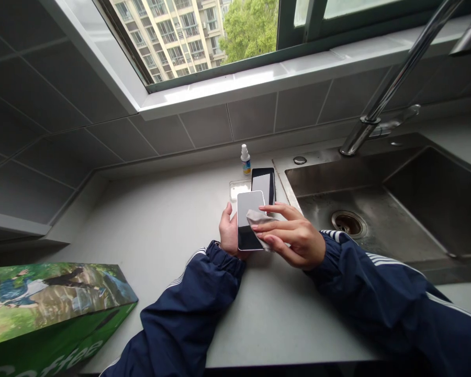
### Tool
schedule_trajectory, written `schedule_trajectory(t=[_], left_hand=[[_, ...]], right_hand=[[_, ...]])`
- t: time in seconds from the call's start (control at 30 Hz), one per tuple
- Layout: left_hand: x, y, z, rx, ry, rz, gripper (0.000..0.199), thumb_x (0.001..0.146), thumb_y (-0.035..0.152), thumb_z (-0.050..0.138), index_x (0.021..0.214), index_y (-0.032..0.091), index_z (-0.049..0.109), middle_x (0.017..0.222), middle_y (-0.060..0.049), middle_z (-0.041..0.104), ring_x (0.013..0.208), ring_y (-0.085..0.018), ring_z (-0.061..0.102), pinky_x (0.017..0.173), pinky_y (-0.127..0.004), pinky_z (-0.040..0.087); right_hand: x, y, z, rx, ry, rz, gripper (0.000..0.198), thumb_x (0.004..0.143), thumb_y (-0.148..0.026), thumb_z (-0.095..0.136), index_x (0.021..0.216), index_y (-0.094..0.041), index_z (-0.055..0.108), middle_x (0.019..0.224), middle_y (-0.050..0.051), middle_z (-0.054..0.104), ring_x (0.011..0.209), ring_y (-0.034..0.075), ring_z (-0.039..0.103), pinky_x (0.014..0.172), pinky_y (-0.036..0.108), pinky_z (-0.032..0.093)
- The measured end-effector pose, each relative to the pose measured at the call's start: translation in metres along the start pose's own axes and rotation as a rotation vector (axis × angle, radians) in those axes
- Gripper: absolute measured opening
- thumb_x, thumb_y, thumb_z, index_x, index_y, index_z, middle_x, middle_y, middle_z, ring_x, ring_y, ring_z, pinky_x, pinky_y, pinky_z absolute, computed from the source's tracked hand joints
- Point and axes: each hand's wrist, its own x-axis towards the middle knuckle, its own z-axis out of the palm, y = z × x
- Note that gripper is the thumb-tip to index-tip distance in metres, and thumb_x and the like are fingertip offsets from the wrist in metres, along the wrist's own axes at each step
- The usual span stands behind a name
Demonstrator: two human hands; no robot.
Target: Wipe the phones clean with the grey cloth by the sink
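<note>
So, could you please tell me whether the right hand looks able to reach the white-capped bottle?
Probably, if the right hand sets down its cloth: the bottle stands uncovered, just beyond a flat dark device.

The box (58, 317) reads "Coffee" in pale letters on its green side.

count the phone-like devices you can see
2. The white-edged device is in the left hand, under the cloth; the dark device is on the counter beyond it, partly hidden. Others could be out of sight.
</note>
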Motion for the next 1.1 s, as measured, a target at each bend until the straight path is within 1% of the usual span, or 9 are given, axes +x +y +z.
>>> schedule_trajectory(t=[0.1,0.3,0.4,0.5,0.63,0.73,0.8,0.97,1.1], left_hand=[[-0.0001,-0.0001,0.0017,-0.022,-0.019,-0.006,0.076,0.096,0.063,0.026,0.132,0.006,0.060,0.113,-0.020,0.071,0.108,-0.036,0.068,0.099,-0.051,0.049],[-0.0025,0.0028,0.0042,-0.024,-0.002,-0.070,0.078,0.095,0.065,0.027,0.133,0.005,0.059,0.115,-0.021,0.070,0.109,-0.037,0.067,0.098,-0.050,0.050],[-0.0021,0.0013,0.0038,-0.027,-0.017,-0.020,0.074,0.097,0.062,0.026,0.130,0.005,0.060,0.111,-0.020,0.071,0.109,-0.036,0.067,0.098,-0.050,0.049],[-0.0024,0.0000,0.0039,-0.017,-0.042,-0.005,0.075,0.097,0.063,0.026,0.129,0.006,0.062,0.109,-0.019,0.072,0.110,-0.036,0.067,0.099,-0.050,0.049],[-0.0037,0.0009,0.0051,-0.005,-0.044,-0.077,0.080,0.095,0.066,0.027,0.132,0.003,0.060,0.111,-0.021,0.071,0.109,-0.037,0.067,0.099,-0.050,0.049],[-0.0033,0.0010,0.0061,-0.012,-0.021,-0.037,0.078,0.097,0.063,0.024,0.134,0.004,0.058,0.112,-0.020,0.071,0.108,-0.036,0.068,0.099,-0.050,0.049],[-0.0027,0.0007,0.0064,-0.014,-0.015,-0.014,0.076,0.097,0.062,0.024,0.136,0.006,0.057,0.112,-0.019,0.071,0.107,-0.035,0.068,0.099,-0.049,0.049],[-0.0027,0.0004,0.0063,0.000,-0.015,-0.068,0.078,0.096,0.065,0.028,0.135,0.005,0.058,0.111,-0.019,0.071,0.107,-0.035,0.068,0.099,-0.048,0.049],[-0.0033,-0.0003,0.0071,0.000,-0.005,0.014,0.075,0.097,0.063,0.028,0.135,0.006,0.058,0.112,-0.018,0.071,0.106,-0.035,0.068,0.098,-0.049,0.049]], right_hand=[[0.0002,-0.0008,-0.0026,0.035,0.063,-0.009,0.021,0.089,-0.012,0.059,0.095,-0.021,0.077,0.095,0.005,0.080,0.117,0.030,0.065,0.099,0.050,0.053],[-0.0007,-0.0076,0.0052,0.036,-0.078,-0.102,0.022,0.089,-0.021,0.062,0.106,-0.020,0.074,0.112,0.007,0.077,0.130,0.033,0.056,0.113,0.058,0.039],[-0.0008,-0.0053,0.0040,-0.036,-0.013,-0.056,0.023,0.088,-0.018,0.062,0.107,-0.021,0.074,0.108,0.006,0.078,0.130,0.034,0.056,0.108,0.058,0.043],[-0.0007,-0.0052,0.0023,-0.023,0.071,-0.042,0.017,0.085,-0.013,0.063,0.095,-0.021,0.075,0.095,0.005,0.080,0.121,0.031,0.063,0.101,0.052,0.051],[-0.0006,-0.0078,0.0061,0.038,-0.016,-0.139,0.013,0.085,-0.022,0.067,0.095,-0.020,0.074,0.102,0.007,0.079,0.121,0.030,0.062,0.107,0.052,0.047],[-0.0006,-0.0059,0.0069,-0.012,0.000,-0.080,0.021,0.086,-0.019,0.065,0.105,-0.020,0.074,0.106,0.007,0.078,0.127,0.032,0.059,0.105,0.054,0.048],[-0.0006,-0.0048,0.0056,-0.032,0.057,-0.023,0.020,0.086,-0.014,0.064,0.101,-0.021,0.075,0.101,0.006,0.079,0.124,0.032,0.060,0.100,0.052,0.052],[-0.0002,-0.0079,0.0045,0.035,0.015,-0.107,0.012,0.084,-0.018,0.068,0.092,-0.021,0.075,0.098,0.005,0.080,0.120,0.032,0.063,0.106,0.055,0.048],[0.0003,-0.0085,0.0045,-0.006,0.101,-0.042,0.016,0.083,-0.009,0.066,0.089,-0.020,0.075,0.092,0.005,0.080,0.117,0.030,0.065,0.095,0.049,0.056]])
